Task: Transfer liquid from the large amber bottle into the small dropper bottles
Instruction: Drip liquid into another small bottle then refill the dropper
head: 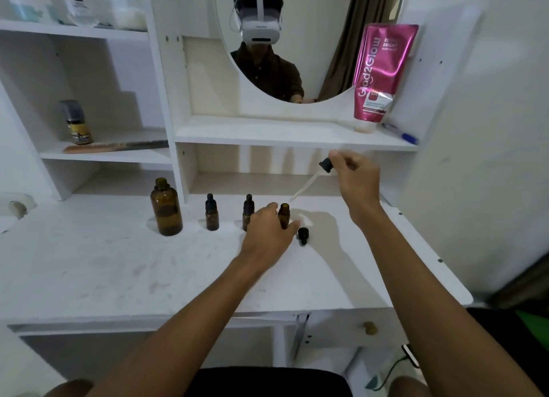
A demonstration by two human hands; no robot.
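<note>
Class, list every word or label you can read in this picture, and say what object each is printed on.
"Glad2Glow": along the pink tube.
"BRIGHT": near that tube's top; neighbouring lines too blurred.
Small can on left shelf: label too blurred.
Large amber bottle: no label visible.

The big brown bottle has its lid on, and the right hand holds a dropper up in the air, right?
Not quite. The head view shows the big bottle open, with no lid on it. The right hand does hold the dropper up in the air.
</note>
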